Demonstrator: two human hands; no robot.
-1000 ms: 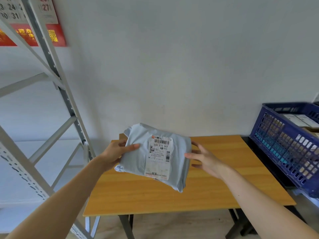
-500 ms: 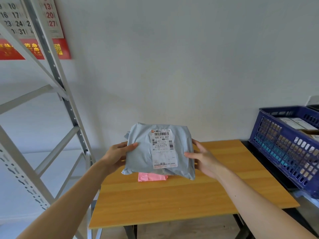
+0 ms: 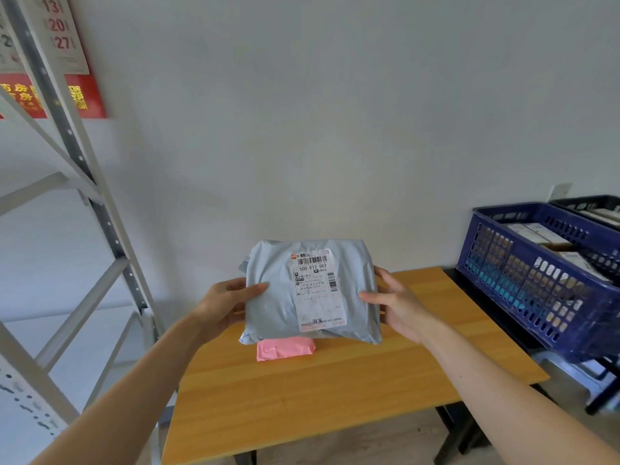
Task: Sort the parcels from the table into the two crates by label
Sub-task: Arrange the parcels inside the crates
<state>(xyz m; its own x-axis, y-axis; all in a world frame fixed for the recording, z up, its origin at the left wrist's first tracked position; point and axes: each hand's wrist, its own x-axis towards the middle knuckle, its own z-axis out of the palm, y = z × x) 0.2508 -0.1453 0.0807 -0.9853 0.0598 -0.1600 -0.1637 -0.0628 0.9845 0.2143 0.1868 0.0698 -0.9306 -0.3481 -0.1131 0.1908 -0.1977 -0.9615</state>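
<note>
Head view. Fingers (image 3: pixel 252 289) of the left hand (image 3: pixel 223 305) grip the left edge of a grey parcel (image 3: pixel 271 310), thumb on its front face and the rest hidden behind it. The right hand (image 3: pixel 401 305) grips the opposite edge in the same manner, thumb laid on the front.

The grey parcel is held upright in the air above the far part of the bench (image 3: pixel 335 397). Its white shipping label (image 3: pixel 318 293), with a barcode near the top, faces the camera.

A pink parcel (image 3: pixel 285 349) lies flat on the bench directly below, partly covered from view by the grey one. At the right of the bench stands a blue crate (image 3: pixel 536 286) holding boxed parcels, with a darker crate (image 3: pixel 590 204) just beyond it. A grey metal rack (image 3: pixel 100 209) stands at the left, and a wall calendar (image 3: pixel 63 38) hangs behind it.
</note>
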